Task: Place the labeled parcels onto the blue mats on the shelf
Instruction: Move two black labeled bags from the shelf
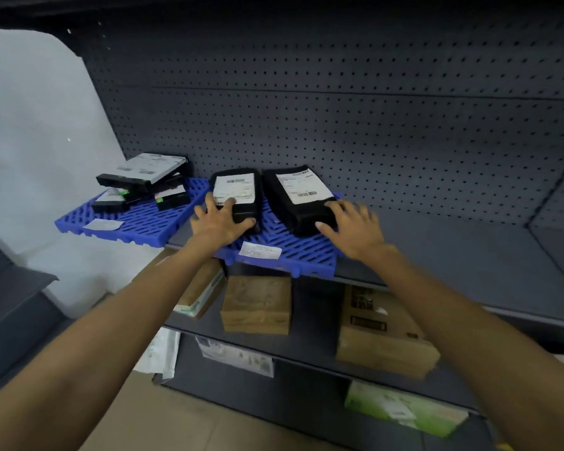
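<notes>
Two black parcels with white labels lie side by side on a blue mat (293, 252) on the grey shelf. My left hand (220, 219) grips the near end of the left parcel (238, 190). My right hand (352, 229) rests against the near end of the right parcel (298, 200), fingers spread along its corner. A second blue mat (134, 222) to the left carries a pile of black labeled boxes (144, 180). A small white paper label lies on each mat near its front edge.
A dark pegboard wall (339, 109) backs the shelf. The grey shelf board (453, 252) runs on to the right of the mats. Lower shelves hold brown cardboard boxes (256, 304), a larger carton (381, 333) and a green-white packet (401, 408). A white wall is at left.
</notes>
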Motion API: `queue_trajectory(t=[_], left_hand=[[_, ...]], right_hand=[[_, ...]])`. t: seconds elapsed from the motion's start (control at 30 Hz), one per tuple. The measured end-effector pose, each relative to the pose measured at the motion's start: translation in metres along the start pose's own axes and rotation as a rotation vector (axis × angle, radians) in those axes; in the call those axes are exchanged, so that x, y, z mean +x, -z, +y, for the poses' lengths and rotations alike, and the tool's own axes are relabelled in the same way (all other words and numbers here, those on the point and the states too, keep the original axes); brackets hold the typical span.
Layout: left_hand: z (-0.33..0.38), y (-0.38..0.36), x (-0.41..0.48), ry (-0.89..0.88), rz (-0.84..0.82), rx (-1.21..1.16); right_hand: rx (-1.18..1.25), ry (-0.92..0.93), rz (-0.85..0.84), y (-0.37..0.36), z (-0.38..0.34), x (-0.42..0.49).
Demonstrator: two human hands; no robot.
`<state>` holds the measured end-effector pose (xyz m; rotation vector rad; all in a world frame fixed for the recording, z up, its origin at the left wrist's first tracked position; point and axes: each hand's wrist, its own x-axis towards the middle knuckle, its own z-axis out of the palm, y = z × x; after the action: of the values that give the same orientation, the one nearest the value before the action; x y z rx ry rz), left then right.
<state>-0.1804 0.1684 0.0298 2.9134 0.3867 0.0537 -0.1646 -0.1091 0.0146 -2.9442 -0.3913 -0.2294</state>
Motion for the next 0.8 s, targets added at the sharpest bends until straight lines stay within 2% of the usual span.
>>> queue_trajectory(t=[0.13, 0.4, 0.6, 0.8], left_hand=[[0.027, 0.006, -0.007, -0.199, 0.100, 0.062], [0.142, -0.003, -0.058, -0.675, 0.113, 0.060], [0.230, -0.023, -0.109, -0.863, 0.087, 0.158], [0.369, -0.058, -0.192, -1.060, 0.022, 0.165]], right_hand=[[-0.064, -0.107, -0.002, 0.009, 0.026, -0.050], [-0.162, -0.348, -0.068, 0.049, 0.097, -0.152], [-0.276, -0.481, -0.088, 0.075, 0.164, -0.226], [-0.265, -0.617, -0.052, 0.099, 0.264, -0.348]])
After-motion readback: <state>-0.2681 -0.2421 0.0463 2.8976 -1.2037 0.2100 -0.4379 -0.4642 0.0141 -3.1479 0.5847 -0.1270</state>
